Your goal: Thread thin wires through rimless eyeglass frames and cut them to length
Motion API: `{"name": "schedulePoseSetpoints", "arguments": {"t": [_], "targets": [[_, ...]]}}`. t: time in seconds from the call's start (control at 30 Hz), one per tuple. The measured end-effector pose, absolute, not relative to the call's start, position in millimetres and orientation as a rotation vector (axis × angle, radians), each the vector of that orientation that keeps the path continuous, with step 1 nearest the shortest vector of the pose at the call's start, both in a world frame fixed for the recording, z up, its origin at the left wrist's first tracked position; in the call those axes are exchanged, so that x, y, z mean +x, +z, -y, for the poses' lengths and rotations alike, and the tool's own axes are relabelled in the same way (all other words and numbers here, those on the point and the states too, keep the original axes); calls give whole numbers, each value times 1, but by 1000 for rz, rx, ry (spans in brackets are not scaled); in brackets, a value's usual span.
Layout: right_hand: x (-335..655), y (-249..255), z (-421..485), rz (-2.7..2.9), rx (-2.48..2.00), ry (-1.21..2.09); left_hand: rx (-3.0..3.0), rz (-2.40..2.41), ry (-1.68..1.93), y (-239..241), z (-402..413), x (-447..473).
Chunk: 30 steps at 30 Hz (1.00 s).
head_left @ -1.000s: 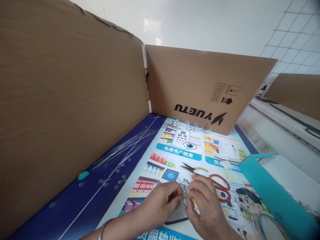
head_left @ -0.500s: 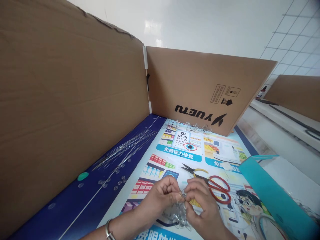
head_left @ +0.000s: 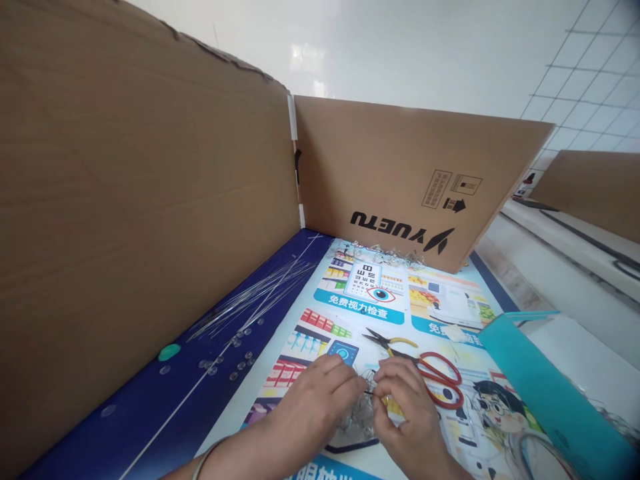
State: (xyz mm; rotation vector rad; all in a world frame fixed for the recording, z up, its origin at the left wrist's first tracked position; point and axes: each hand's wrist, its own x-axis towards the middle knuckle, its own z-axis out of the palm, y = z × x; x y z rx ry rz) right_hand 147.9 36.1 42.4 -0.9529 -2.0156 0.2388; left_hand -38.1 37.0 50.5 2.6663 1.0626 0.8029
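While right hand (head_left: 409, 408) pinches dark strand (head_left: 369, 393) at wire tangle (head_left: 361, 420), left hand (head_left: 320, 401) curls close, grip hidden.

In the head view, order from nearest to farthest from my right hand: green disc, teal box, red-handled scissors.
1. Red-handled scissors: just beyond the right hand.
2. Teal box: to its right.
3. Green disc: far left, by the cardboard panel.

wire tangle (head_left: 359, 420) is left of scissors (head_left: 442, 383); strands (head_left: 250, 300) farther left; box (head_left: 555, 393) right.
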Motion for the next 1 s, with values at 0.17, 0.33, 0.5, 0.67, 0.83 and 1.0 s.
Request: {"name": "schedulePoseSetpoints", "arguments": {"t": [0.17, 0.33, 0.5, 0.67, 0.83, 1.0], "targets": [[150, 42, -38, 2017, -1014, 236, 2734, -1180, 523, 68, -35, -40], [150, 40, -38, 2033, -985, 229, 2882, -1225, 254, 73, -32, -38], [150, 38, -37, 2035, -991, 237, 2807, -1295, 232, 79, -30, -37], [147, 39, -36, 2018, -1001, 309, 2515, -1172, 459, 86, -30, -39], [141, 38, -35, 1974, -1018, 421, 2185, -848, 717, 87, -40, -42], [138, 39, -32, 1966, -1062, 518, 1800, -551, 680, 70, -46, -44]]}}
